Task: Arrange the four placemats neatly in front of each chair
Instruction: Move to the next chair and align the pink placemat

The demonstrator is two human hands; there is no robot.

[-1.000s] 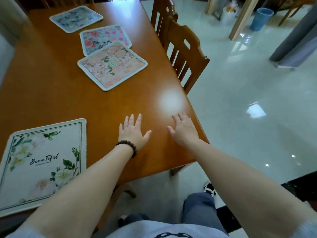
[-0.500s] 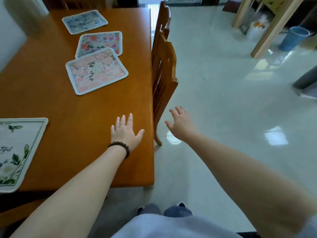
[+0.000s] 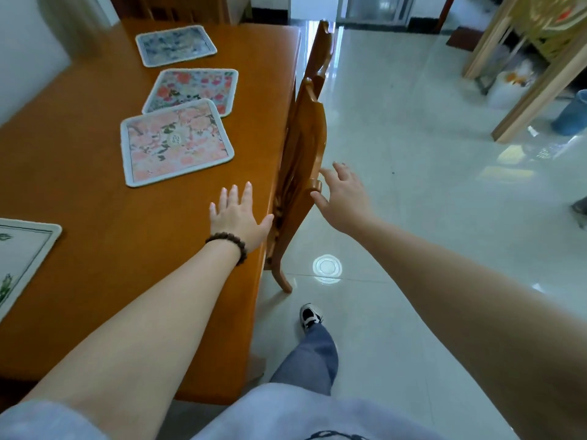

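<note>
Several placemats lie on the wooden table (image 3: 95, 255). A pink floral placemat (image 3: 176, 142) sits askew, its far edge overlapping a red floral placemat (image 3: 193, 88); a blue-grey placemat (image 3: 175, 45) lies farther back. A white "Beautiful" placemat (image 3: 19, 258) shows partly at the left edge. My left hand (image 3: 238, 215), with a bead bracelet, rests flat and open near the table's right edge. My right hand (image 3: 344, 198) hovers open beside the back of the near chair (image 3: 305, 173), fingers spread, holding nothing.
A second chair (image 3: 322, 49) stands farther along the table's right side, and another chair back (image 3: 178, 7) at the far end. My foot (image 3: 309, 317) is on the glossy tiled floor. A wooden frame (image 3: 540, 81) and a blue bin (image 3: 571, 114) stand at right.
I have walked along the table's right side, so the view has moved toward the chairs. My right hand left the tabletop and now reaches the near chair's back; my left hand has slid to the table's edge.
</note>
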